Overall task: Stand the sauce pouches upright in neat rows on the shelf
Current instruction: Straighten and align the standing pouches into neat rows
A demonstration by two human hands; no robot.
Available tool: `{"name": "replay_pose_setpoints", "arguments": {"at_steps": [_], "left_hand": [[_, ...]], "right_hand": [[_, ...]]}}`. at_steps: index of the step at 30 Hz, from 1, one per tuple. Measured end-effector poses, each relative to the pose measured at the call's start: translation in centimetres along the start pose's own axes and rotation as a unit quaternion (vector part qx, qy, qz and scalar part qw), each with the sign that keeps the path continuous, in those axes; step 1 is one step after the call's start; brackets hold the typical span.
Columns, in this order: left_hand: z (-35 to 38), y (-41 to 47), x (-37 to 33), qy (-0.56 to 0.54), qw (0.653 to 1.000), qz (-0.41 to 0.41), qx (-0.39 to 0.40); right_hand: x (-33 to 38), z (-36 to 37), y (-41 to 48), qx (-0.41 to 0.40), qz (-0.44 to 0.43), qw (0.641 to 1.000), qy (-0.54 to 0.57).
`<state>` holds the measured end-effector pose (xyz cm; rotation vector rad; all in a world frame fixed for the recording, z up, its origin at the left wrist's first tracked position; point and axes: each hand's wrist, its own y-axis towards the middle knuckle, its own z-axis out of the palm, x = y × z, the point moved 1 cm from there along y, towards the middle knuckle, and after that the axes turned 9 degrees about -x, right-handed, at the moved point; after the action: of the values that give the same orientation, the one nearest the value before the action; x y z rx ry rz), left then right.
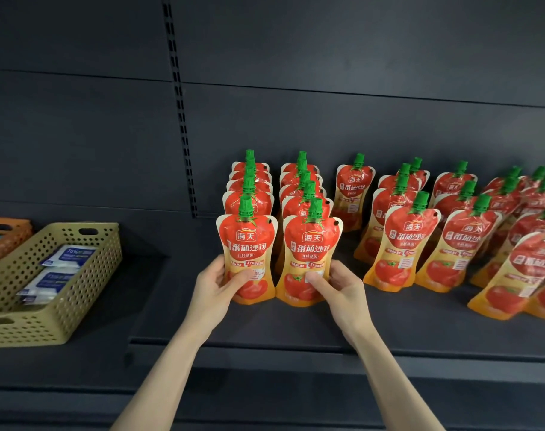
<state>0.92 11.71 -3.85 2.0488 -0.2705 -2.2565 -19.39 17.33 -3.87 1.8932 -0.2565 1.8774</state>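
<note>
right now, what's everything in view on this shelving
tomato sauce pouches: about two dozen, red-orange with green caps, upright in rows on the shelf
shelf: one, dark grey, under the pouches
slotted upright: one, black, back wall
beige basket: one, perforated, left
packets: at least two, white and blue, in the beige basket
orange basket: one, far left, cut off
left grip: bare, holds the left row's front pouch
right grip: bare, holds the second row's front pouch
</note>
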Motion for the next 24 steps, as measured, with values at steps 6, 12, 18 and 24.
{"name": "replay_pose_setpoints", "arguments": {"at_steps": [6,12,18,24], "left_hand": [[0.04,0.06,0.11,0.009,1.000,0.000,-0.002],[-0.03,0.05,0.14,0.014,1.000,0.004,-0.002],[-0.11,0.14,-0.01,0.024,1.000,-0.004,0.004],[-0.33,-0.14,0.29,0.050,0.999,0.010,0.000]], "right_hand": [[-0.08,-0.02,-0.03,-0.003,-0.006,1.000,-0.008],[-0.08,0.04,-0.08,-0.006,-0.007,1.000,-0.013],[-0.08,0.08,-0.10,-0.001,-0.007,1.000,-0.017],[0.15,0.08,-0.39,-0.002,-0.010,0.999,-0.036]]}}
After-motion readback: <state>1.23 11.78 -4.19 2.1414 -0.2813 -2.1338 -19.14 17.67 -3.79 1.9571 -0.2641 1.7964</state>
